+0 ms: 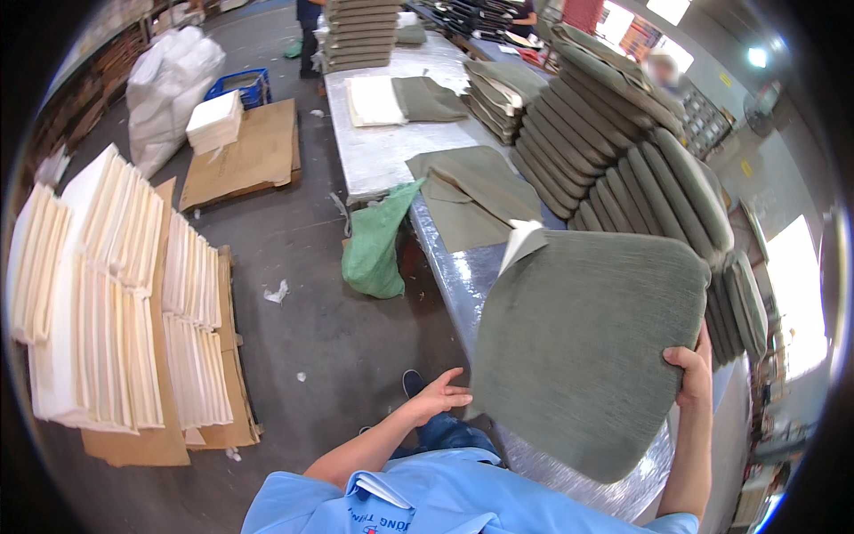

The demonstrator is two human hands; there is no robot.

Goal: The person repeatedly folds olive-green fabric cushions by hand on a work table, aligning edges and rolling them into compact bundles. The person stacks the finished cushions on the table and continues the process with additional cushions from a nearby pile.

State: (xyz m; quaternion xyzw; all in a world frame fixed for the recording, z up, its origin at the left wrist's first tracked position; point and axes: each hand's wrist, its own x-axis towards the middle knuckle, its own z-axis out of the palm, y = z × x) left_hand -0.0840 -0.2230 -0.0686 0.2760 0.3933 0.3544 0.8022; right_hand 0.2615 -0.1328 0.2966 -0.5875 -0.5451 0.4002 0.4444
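Observation:
A grey-green seat cushion (592,347) is held up over the near end of the table. White material (520,242) sticks out at its far left corner. My right hand (692,369) grips the cushion's right edge, thumb on the upper face and fingers behind. Beside the left edge, my left hand (440,396) is open with its fingers apart; whether a fingertip touches the cushion I cannot tell. Beyond the cushion, a flat grey-green fabric cover (471,196) lies on the table.
The long table (369,160) has a plastic-wrapped top. Tall stacks of cushions (578,133) stand along its right side. A green sack (378,240) hangs at its left edge. White foam pads (107,329) are piled on the floor at left, near cardboard (253,147) and a white bag (169,89).

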